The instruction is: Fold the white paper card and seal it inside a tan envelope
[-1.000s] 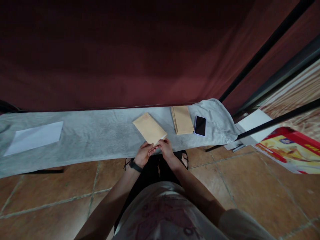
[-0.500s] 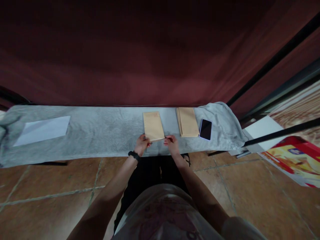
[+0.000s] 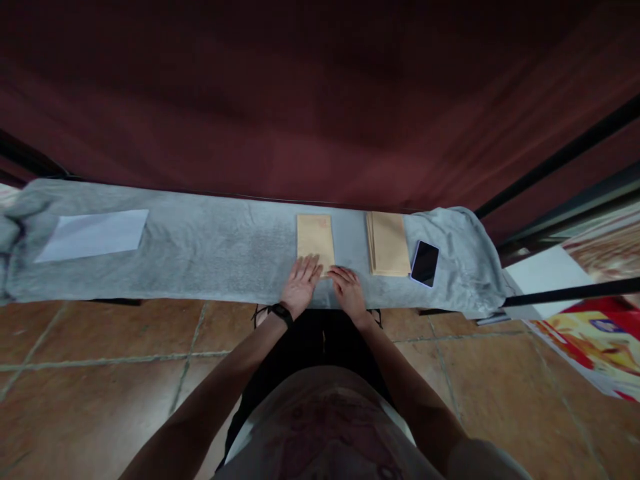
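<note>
Head view: left fingers [image 3: 305, 268] now spread over the envelope [image 3: 315, 235].

The grey-draped table [image 3: 225, 250] bears paper [image 3: 96, 235], an envelope [image 3: 315, 236], stacked envelopes [image 3: 390, 245], a phone [image 3: 425, 264].

I can read no words: the reddish print [image 3: 323, 223] at my rectangular brown paper envelope's [image 3: 313, 241] far right corner and the blue emblem [image 3: 607, 326] on the red-and-yellow cardboard box [image 3: 583, 330] are illegible.

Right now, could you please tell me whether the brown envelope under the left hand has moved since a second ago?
Yes, the brown envelope has turned clockwise, now nearly parallel to the envelope stack.
</note>
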A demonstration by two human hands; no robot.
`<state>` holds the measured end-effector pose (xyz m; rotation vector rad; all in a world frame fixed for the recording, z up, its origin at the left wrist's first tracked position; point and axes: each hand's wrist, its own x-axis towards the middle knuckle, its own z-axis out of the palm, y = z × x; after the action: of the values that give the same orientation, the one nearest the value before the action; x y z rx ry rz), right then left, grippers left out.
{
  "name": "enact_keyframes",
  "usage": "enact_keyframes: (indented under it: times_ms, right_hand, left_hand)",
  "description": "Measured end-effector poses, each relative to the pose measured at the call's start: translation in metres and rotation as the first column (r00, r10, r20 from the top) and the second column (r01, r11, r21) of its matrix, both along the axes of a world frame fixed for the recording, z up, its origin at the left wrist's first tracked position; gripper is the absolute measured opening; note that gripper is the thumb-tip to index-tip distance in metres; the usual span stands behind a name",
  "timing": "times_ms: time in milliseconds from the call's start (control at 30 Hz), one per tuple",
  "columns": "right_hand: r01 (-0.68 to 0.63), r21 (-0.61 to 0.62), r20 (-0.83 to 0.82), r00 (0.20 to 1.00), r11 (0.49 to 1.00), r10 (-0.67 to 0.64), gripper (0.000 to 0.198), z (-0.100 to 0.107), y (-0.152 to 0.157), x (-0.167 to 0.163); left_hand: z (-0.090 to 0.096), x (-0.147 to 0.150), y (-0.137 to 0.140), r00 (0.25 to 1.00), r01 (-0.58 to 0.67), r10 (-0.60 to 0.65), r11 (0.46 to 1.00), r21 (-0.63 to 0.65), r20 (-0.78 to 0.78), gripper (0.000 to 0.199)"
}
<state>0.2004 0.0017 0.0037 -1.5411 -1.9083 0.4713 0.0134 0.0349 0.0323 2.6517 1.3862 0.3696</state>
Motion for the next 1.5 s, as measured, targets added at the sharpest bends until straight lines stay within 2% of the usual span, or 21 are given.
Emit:
enact_keyframes:
  times_ms: [67, 133, 300, 567, 700, 967, 1100, 1300, 1400, 1500]
  right_hand:
    - [-0.010, 0.020, 0.034, 0.999, 1.000, 0.009, 0.039, -0.002, 0.000, 0.000]
    - [-0.026, 0.035, 0.063, 0.998, 0.999, 0.023, 0.040, -0.002, 0.000, 0.000]
    - [-0.030, 0.060, 0.110, 0.994, 0.998, 0.023, 0.041, 0.000, -0.001, -0.001]
    - [-0.025, 0.072, 0.103, 0.995, 0.997, 0.018, 0.038, -0.002, 0.001, -0.001]
    - [-0.019, 0.089, 0.110, 0.994, 0.996, 0.009, 0.034, -0.003, 0.001, -0.001]
    - [0.007, 0.097, 0.121, 0.993, 0.995, -0.019, 0.032, -0.001, 0.002, -0.005]
    - [-0.010, 0.094, 0.113, 0.994, 0.995, -0.001, 0.031, 0.003, 0.002, -0.004]
    - [0.002, 0.076, 0.089, 0.996, 0.997, -0.009, 0.032, 0.006, 0.002, -0.005]
    - [0.005, 0.067, 0.085, 0.996, 0.998, -0.011, 0.032, 0.009, 0.002, -0.006]
    - [0.009, 0.064, 0.089, 0.996, 0.998, -0.014, 0.031, 0.011, 0.002, -0.007]
  left_hand:
    - [-0.006, 0.003, 0.002, 0.990, 0.141, -0.141, 0.990, -0.009, -0.032, 0.051]
    - [-0.012, 0.005, 0.005, 0.982, 0.180, -0.181, 0.983, -0.016, -0.053, 0.054]
    - [-0.019, 0.006, 0.007, 0.977, 0.200, -0.199, 0.980, 0.003, -0.075, 0.060]
    - [-0.012, 0.006, 0.023, 0.977, 0.185, -0.200, 0.970, -0.160, -0.080, 0.056]
    - [-0.012, 0.007, 0.039, 0.973, 0.202, -0.216, 0.968, -0.149, -0.081, 0.052]
    - [-0.026, 0.019, 0.098, 0.975, 0.187, -0.197, 0.978, -0.093, -0.102, 0.055]
    - [-0.025, 0.029, 0.135, 0.975, 0.186, -0.191, 0.981, -0.055, -0.109, 0.059]
    - [-0.022, 0.035, 0.189, 0.985, 0.107, -0.116, 0.991, -0.076, -0.128, 0.061]
    - [-0.023, 0.036, 0.204, 0.983, 0.115, -0.123, 0.991, -0.071, -0.134, 0.059]
    - [-0.025, 0.036, 0.204, 0.979, 0.148, -0.155, 0.987, -0.061, -0.131, 0.059]
